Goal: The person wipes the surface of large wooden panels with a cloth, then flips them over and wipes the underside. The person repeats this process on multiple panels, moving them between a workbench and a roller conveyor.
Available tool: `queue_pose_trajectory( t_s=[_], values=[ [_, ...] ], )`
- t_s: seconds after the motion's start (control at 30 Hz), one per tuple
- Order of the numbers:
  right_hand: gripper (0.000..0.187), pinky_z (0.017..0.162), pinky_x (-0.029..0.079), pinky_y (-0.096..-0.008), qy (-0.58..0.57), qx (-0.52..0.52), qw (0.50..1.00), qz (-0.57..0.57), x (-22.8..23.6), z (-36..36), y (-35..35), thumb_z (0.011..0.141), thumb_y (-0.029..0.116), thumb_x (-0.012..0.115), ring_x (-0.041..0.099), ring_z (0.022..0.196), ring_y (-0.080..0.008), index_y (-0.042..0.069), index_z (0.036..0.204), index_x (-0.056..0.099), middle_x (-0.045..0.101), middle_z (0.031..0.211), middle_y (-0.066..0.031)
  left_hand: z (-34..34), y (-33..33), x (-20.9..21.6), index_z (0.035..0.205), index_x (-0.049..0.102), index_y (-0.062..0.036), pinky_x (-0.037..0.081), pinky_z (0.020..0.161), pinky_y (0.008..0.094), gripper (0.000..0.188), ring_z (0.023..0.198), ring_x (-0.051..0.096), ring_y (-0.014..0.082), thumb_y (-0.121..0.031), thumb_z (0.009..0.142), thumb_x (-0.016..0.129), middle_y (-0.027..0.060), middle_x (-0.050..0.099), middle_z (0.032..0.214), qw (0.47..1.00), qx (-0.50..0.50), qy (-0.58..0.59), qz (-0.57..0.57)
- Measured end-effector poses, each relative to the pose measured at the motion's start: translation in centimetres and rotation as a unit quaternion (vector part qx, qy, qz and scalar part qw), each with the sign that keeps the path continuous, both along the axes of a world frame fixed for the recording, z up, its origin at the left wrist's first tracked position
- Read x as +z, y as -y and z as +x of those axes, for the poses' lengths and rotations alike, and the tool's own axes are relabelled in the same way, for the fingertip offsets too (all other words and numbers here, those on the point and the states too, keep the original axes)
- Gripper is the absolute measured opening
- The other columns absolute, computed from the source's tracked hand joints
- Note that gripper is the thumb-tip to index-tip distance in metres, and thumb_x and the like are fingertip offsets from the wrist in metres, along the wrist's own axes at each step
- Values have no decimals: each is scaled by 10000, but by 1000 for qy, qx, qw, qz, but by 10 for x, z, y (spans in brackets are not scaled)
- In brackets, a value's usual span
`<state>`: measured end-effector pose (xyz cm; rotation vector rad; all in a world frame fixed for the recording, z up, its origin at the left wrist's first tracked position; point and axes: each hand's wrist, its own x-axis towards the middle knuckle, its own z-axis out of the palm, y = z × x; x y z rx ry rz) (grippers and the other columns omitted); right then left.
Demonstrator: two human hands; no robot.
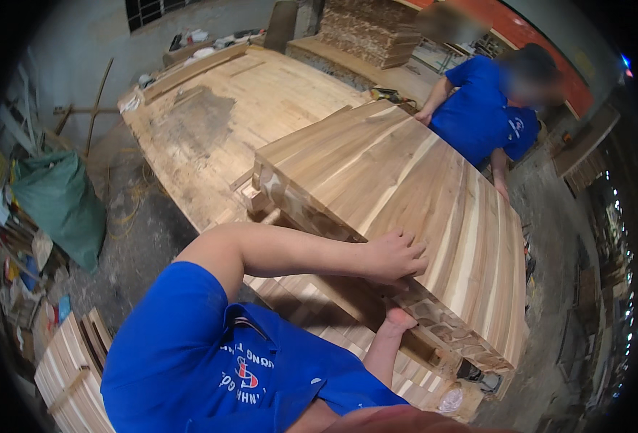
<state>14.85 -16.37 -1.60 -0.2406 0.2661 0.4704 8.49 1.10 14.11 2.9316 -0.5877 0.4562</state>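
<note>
A thick wooden panel (405,180) with light and dark stripes slants across the middle, its end-grain edge facing me. My left hand (397,256) grips that near edge, its fingers bent over the top face. Lower down, my right hand (400,317) holds the same edge from beneath, with most of its fingers hidden under the wood. At the far side stands a co-worker in a blue shirt (470,108), one hand (424,115) at the panel's far corner and the other hand (501,189) by its right edge.
A large worktable (261,94) with a grey stain lies behind the panel. More striped boards (297,296) lie below it. On the left floor stands a green sack (62,206) beside scraps. Striped planks (70,361) lean at lower left. A clear plastic item (450,399) lies near the panel's lower corner.
</note>
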Motion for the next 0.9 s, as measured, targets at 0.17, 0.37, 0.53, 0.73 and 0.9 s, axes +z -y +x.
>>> queue_pose_trajectory(
  t_s=[0.17,0.37,0.53,0.73,0.9],
  values=[
    [641,1003,403,-475,35,-30,998,-43,8,8,3,912,514,444,487,1194,-343,8,1304,487,505,1325,-189,-8,-4,-21,1127,529,-45,432,872,470,615,1164,495,391,-503,744,680,209,524,1266,989,21,148,-12],
    [614,1024,380,-494,340,-39,939,-20,40,10,-6,939,467,436,492,1184,-350,-12,1322,465,499,1330,-205,-18,-29,2,1040,549,-44,442,831,443,482,1085,530,356,-462,812,626,206,538,1224,973,27,227,-42],
    [555,1085,309,-511,304,48,939,152,108,6,-34,959,402,445,448,1251,-338,2,1344,453,491,1362,-175,-27,-63,48,967,540,-52,457,781,415,407,976,557,324,-425,824,617,172,559,1116,954,30,285,-84],
    [523,1095,314,-484,271,-32,960,67,179,-33,-108,958,375,482,414,1288,-315,14,1335,461,451,1403,-145,-57,-125,75,979,534,-38,472,780,428,403,941,575,348,-397,820,626,179,565,1061,945,34,311,-97],
    [721,1095,313,-491,310,-172,935,-11,205,-80,-158,865,546,548,392,1305,-309,45,1369,426,429,1414,-139,-92,-160,83,1099,548,-19,478,823,455,465,973,585,385,-401,844,615,225,582,1083,943,44,311,-115]
  ],
)
